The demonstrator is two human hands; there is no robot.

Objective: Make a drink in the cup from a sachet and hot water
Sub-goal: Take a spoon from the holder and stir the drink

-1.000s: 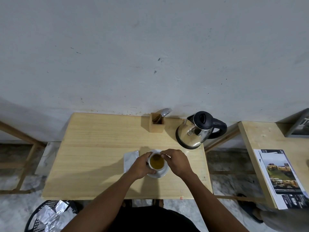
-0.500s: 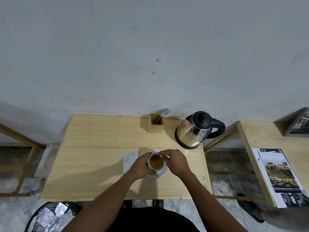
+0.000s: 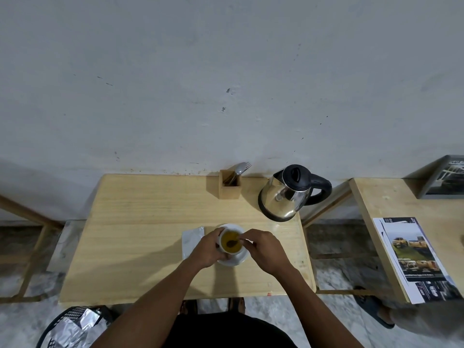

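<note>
Left hand [image 3: 206, 250] wrapped around the side of the white cup [image 3: 232, 251]; right hand [image 3: 266, 249] pinching a spoon [image 3: 233, 243] whose bowl sits in the yellow-brown drink. The cup stands on a saucer [image 3: 237, 259] near the front edge of the wooden table [image 3: 140, 234]. A silver sachet [image 3: 191, 238] lies just left; kettle [image 3: 288, 194] and cutlery holder [image 3: 229, 188] stand behind.

dim, flat light | soft arm shadows on table [image 3: 140, 222] | wide-angle edge bending

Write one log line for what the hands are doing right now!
step: stirring | left hand: holds cup | right hand: spoon in drink | kettle: set down
</note>
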